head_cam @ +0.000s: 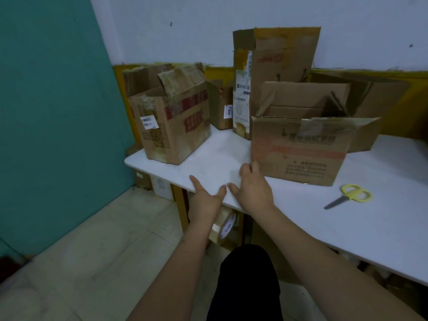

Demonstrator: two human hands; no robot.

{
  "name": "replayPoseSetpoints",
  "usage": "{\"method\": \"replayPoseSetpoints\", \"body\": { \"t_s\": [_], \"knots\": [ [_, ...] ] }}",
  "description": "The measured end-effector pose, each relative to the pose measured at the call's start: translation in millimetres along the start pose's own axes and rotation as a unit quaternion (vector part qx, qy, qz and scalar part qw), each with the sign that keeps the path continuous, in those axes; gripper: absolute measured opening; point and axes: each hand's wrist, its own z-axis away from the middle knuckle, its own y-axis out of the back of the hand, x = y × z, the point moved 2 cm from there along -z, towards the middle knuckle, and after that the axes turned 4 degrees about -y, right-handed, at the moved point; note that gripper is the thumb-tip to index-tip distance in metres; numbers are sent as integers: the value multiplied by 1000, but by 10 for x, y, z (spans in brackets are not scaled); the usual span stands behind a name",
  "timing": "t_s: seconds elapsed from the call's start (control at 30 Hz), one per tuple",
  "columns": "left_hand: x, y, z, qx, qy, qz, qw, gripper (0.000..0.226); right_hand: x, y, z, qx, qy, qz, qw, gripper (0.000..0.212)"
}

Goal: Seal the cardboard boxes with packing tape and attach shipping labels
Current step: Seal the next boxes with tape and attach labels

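Fingers of both hands rest spread on the near edge of the white table (208, 163), holding nothing. Left hand (206, 200) lies at the table lip; right hand (252, 188) sits just beside it, fingertips near the lower left corner of the nearest box (298, 151). Tape roll (225, 228) shows below the table edge, behind the wrists. Yellow scissors (349, 195) lie on the table to the right, well apart. Nearest box open, inside hidden. Open box (171, 117) far left bears a white label. Tall box (273, 75) stands behind. Further boxes overlap; exact count unclear.
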Motion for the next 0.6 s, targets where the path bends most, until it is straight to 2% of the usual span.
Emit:
{"method": "replayPoseSetpoints", "body": {
  "t_s": [0.07,0.17,0.23,0.27,0.33,0.43,0.5,0.53,0.57,0.6],
  "knots": [
    [16,-4,-35,-17,9,-5,1000,104,-3,-18,11,-21,51,25,998,51],
    [11,40,-63,-30,14,-16,999,87,18,-53,20,-153,75,59,984,66],
    [25,112,-41,-35,9,-79,996,72,29,-76,-5,-204,62,67,975,65],
    [53,163,-7,-34,-1,-137,990,65,24,-86,-13,-205,57,67,975,61],
    [187,263,89,8,-53,-248,967,49,3,-75,-6,-153,43,44,986,51],
    [540,358,336,74,-134,-288,945,41,113,141,78,-36,-45,-91,994,40],
    [839,366,485,128,-216,-264,931,41,271,447,158,71,-58,-133,987,27],
    [1023,364,557,155,-277,-216,923,40,366,630,189,130,-49,-131,982,20],
    [1223,350,616,176,-357,-162,903,41,462,829,209,189,-40,-126,973,15],
    [1432,307,660,186,-442,-136,867,42,557,1042,218,242,-35,-116,963,12]
  ]
}}
